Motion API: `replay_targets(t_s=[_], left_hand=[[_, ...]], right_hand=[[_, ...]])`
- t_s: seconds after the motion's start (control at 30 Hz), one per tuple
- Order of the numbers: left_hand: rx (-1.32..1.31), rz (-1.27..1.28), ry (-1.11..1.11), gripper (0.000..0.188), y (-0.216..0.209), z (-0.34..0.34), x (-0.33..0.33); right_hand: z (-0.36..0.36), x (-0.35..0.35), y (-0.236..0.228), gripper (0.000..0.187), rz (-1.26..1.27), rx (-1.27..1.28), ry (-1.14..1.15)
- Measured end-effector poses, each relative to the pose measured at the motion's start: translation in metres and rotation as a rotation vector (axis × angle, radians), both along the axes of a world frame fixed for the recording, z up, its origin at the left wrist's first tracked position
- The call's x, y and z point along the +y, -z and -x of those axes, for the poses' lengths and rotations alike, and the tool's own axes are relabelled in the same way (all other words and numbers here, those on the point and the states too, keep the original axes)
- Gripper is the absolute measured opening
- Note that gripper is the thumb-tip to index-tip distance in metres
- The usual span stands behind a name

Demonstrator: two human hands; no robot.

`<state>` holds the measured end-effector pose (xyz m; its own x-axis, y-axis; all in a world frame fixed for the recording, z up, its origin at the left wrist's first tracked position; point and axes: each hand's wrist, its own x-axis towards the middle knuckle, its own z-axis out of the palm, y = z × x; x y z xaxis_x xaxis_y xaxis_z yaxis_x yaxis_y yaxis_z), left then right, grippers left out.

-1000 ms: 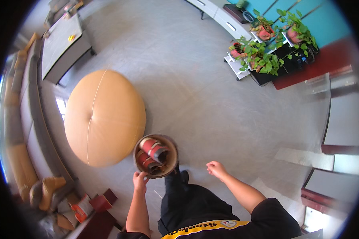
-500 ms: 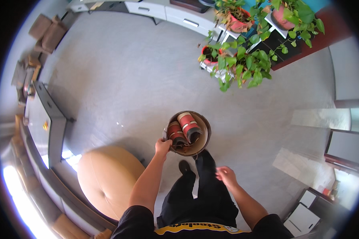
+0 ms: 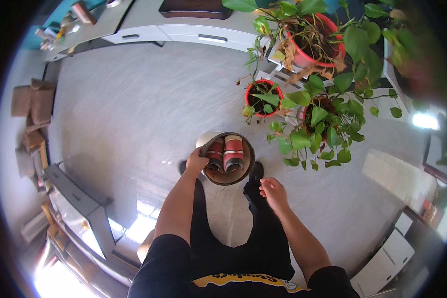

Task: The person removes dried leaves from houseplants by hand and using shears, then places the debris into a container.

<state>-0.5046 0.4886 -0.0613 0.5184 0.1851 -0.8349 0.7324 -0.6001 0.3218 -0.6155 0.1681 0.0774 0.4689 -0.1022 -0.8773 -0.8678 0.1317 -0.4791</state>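
Nearest, over the right leg (image 3: pixel 268 223), at the right hand (image 3: pixel 274 191): fingers loosely curled, partly open, apparently empty, set apart from the bucket (image 3: pixel 247 159). Giving no support there, so leaving the whole load to the other side.

Just ahead, at the left hand (image 3: pixel 197 162): closed on the bucket's left rim, with some fingers hidden from view. Liable to let the opposite side sag or twist, being gripped at one point only; safer if steadied from the right as well.

Inside the bucket, side by side: two red rolls (image 3: pixel 233 146), banded pale, dark at the near ends. Hard to identify more closely. Not visibly fastened, so probably free to slide, knock together or even spill if tilted sharply.

Cannot tell whether hanging clear of the floor (image 3: pixel 134 99) or touching it. If carried low, could bump the right shoe (image 3: pixel 257 171), just beside the bucket, and jolt the load or spoil a step.

Farther out, ahead and to the right: a small red pot (image 3: pixel 247 99) and trailing leaves (image 3: pixel 300 138), spreading over the floor. Easy to snag or knock with a careless forward swing.

Beyond again, well apart: a white cabinet (image 3: pixel 188 33). Unlikely to interfere from there.
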Motion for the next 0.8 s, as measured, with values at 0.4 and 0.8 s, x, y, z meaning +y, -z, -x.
replay_targets(t_s=[0.4,0.8], left_hand=[[0.076,0.35,0.328,0.065,0.131,-0.161,0.06],[0.29,0.503,0.838,0.073,0.148,-0.274,0.024]], right_hand=[[-0.068,0.128,0.133,0.026,0.099,-0.047,0.219],[-0.105,0.132,0.17,0.013,0.877,-0.717,0.255]])
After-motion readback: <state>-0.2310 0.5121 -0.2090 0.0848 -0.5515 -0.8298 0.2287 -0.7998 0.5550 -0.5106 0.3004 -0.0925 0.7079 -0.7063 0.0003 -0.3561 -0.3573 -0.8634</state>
